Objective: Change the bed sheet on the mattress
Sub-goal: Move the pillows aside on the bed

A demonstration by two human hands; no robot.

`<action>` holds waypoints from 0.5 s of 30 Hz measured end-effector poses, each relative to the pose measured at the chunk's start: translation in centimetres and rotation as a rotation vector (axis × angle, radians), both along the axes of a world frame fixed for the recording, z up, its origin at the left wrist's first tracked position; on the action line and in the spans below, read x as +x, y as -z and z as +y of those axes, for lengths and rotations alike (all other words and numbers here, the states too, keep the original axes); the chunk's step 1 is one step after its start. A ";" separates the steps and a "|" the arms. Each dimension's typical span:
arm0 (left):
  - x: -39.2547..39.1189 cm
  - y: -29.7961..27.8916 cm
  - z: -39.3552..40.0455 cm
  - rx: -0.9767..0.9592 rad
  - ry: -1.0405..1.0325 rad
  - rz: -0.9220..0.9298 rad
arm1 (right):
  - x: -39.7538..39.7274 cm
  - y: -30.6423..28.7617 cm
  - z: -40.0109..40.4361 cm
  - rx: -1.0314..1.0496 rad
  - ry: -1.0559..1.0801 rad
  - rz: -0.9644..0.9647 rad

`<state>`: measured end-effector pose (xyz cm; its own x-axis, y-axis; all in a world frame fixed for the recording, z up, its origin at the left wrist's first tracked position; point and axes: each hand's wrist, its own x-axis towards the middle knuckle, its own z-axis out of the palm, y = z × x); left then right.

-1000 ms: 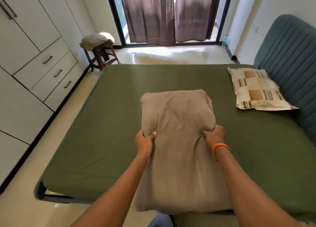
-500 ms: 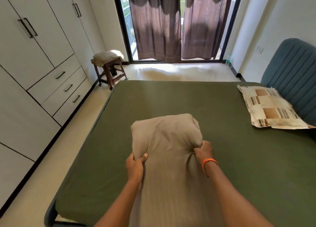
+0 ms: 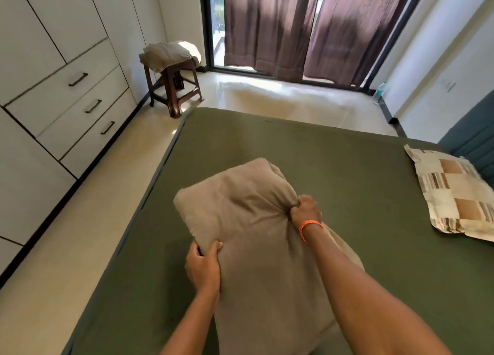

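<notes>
Green bed sheet (image 3: 334,167), both grips, left hand (image 3: 202,268), right hand (image 3: 305,209), clutching beige pillow (image 3: 248,221), lower end cropped

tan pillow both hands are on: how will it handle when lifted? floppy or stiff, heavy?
Probably soft and floppy: the tan pillow bunches into deep creases where the right hand grips it. Likely light for its size, since the left hand pinches only an edge. The cover looks loose, so it may slide over the filling rather than carry it.
</notes>
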<state>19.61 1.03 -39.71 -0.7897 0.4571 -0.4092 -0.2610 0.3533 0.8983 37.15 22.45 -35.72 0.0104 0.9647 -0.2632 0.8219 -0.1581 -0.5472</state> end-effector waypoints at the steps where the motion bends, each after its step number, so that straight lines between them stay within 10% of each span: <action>1: -0.8 0.8 1.0 -0.002 -0.035 -0.004 | -2.1 0.4 1.6 0.033 -0.015 -0.028; 15: -5.0 8.6 7.1 -0.090 0.060 -0.184 | -17.9 7.2 5.0 0.053 -0.356 0.103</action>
